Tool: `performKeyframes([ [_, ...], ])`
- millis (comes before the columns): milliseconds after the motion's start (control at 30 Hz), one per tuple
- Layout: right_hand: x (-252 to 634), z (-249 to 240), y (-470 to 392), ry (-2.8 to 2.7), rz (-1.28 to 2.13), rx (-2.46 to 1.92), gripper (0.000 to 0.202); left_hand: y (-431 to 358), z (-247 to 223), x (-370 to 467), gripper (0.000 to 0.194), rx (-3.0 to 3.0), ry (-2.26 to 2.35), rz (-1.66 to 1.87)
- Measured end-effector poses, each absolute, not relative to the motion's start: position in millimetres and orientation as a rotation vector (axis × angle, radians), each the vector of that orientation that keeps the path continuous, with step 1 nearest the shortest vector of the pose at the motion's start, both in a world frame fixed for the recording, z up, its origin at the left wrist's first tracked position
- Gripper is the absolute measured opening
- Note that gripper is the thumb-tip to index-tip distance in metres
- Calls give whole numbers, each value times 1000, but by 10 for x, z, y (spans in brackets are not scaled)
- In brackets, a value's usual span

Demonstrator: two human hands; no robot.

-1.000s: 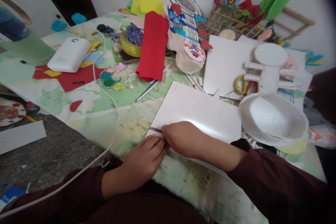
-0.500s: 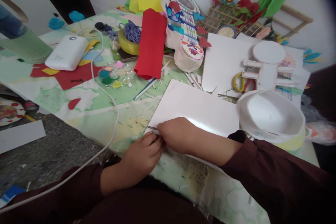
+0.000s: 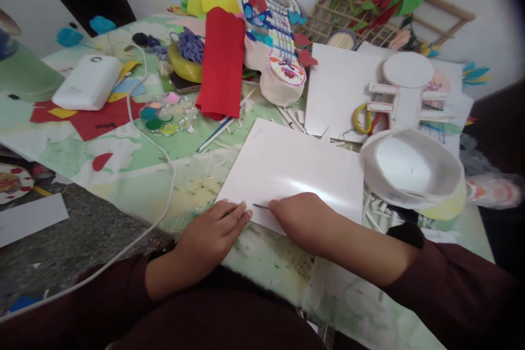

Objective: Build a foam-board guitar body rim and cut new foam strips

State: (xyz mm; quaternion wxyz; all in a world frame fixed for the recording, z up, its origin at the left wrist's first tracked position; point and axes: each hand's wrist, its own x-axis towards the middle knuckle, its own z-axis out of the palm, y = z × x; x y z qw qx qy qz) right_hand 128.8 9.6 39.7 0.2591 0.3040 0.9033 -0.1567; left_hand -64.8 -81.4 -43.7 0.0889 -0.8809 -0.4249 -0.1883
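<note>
A white rectangular board (image 3: 287, 158) with a shiny surface lies flat on the table in front of me. My left hand (image 3: 207, 243) rests at its near left corner, fingers stretched out over the edge and holding nothing. My right hand (image 3: 303, 221) is closed in a pinch above the board's near edge. Out of that pinch, toward the left, sticks a thin dark pointed tool (image 3: 261, 206). Most of the tool is hidden in the hand, so I cannot tell whether it is a pencil or a blade.
A white round-walled form (image 3: 447, 180) stands right of the board, with white scraps (image 3: 375, 213) beside it. Behind are yellow-handled scissors (image 3: 361, 118), a decorated paper guitar (image 3: 283, 60) and red sheets (image 3: 223, 63). A white cable (image 3: 170, 186) crosses the left side near a power bank (image 3: 88, 82).
My right hand has moved right along the board's near edge with the tool, away from my left hand. The fingers of my left hand have straightened out. The view has shifted slightly.
</note>
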Motion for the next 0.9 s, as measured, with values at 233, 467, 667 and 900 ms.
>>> performKeyframes([
  [233, 1541, 436, -9, 2426, -390, 882, 17, -811, -434, -655, 35, -2707, -1226, -485],
  [467, 1535, 407, 6, 2427, -396, 857, 18, -743, -262, -361, 25, -2694, -1278, -499],
  [667, 1564, 399, 9, 2467, -436, 857, 19, -669, -309, -273, 22, -2692, -1317, -374],
  [900, 1572, 391, 39, 2451, -465, 810, 19, -718, -397, -304, 25, -2619, -1347, -462],
])
